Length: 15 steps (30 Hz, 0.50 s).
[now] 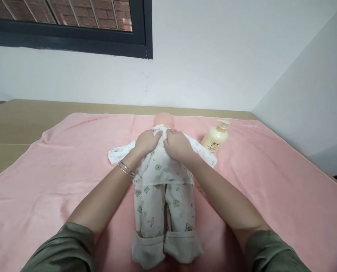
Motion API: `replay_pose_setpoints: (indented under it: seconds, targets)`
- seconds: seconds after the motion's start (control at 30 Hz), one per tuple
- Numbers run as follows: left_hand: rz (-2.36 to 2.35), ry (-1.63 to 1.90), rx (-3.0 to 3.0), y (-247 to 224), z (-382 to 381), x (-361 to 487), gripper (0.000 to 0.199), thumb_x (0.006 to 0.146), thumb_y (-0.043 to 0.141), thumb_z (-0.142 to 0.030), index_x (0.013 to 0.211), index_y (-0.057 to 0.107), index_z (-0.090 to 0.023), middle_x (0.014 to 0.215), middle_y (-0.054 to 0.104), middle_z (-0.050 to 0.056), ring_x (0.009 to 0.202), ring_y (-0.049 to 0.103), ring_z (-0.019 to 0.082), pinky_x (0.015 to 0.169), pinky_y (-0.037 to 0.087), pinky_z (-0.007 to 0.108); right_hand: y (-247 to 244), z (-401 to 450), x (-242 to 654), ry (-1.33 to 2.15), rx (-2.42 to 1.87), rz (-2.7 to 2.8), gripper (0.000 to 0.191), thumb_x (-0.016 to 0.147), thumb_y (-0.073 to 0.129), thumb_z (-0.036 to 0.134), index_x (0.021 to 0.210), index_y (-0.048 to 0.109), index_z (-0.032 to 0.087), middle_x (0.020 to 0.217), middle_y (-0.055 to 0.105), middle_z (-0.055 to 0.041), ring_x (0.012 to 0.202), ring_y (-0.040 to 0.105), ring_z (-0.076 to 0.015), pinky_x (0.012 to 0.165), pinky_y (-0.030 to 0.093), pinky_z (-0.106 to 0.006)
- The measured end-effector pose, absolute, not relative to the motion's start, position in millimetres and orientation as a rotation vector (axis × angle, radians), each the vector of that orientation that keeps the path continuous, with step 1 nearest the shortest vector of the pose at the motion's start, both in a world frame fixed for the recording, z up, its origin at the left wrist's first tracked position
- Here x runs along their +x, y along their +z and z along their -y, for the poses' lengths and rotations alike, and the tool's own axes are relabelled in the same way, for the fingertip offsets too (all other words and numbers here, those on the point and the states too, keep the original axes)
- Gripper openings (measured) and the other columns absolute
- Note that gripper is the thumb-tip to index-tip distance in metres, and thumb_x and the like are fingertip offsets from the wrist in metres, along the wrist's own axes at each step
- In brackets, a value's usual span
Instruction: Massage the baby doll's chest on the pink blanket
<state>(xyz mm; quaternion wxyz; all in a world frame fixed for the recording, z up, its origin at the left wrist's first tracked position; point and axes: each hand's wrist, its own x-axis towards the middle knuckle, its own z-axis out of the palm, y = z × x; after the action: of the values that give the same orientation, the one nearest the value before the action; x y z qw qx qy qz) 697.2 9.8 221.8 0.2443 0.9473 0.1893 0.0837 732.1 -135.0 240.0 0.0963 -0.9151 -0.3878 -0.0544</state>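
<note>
A baby doll point(164, 119) lies on its back with its head toward the wall. It wears a white long-sleeved baby shirt point(164, 172) with a small green print, and matching baby trousers point(150, 211) with the cuffs turned up. Both hands are closed on the shirt's front near the neck. My left hand point(148, 142) pinches the cloth just left of the middle. Close beside it, my right hand point(177, 144) grips the cloth on the right side. The fingertips are partly hidden behind the knuckles. Shirt sleeves spread out to both sides.
A cream pump bottle point(216, 136) leans at the right, near the shirt's sleeve. Under everything lies a pink blanket point(57, 166) on a wooden surface point(29, 117). A white wall point(202, 68) with a dark-framed window point(100, 39) rises behind.
</note>
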Motion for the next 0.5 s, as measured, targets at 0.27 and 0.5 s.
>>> replay_pose_setpoints:
  seconds: [0.27,0.5]
  targets:
    - [-0.430,0.296,2.855,224.6,3.5,690.4,0.053,0.101,0.024,-0.038,0.122,0.063,-0.010,0.124,0.069,0.021,0.122,0.061,0.033,0.113,0.037,0.050,235.4,138.1,761.4,0.023,-2.624,0.861,0.043,0.101,0.033,0.035,0.113,0.068,0.014,0.122,0.072,-0.0159,0.109,0.066,-0.0290,0.092,0.048,-0.035]
    - [-0.482,0.248,2.890,234.4,20.1,679.8,0.045,0.093,0.037,-0.026,0.129,0.058,-0.009,0.132,0.062,0.025,0.127,0.058,0.036,0.104,0.046,0.047,231.5,153.7,792.0,0.222,-2.598,0.947,0.056,0.106,0.022,0.046,0.122,0.066,0.016,0.130,0.069,-0.0147,0.118,0.064,-0.0296,0.102,0.042,-0.040]
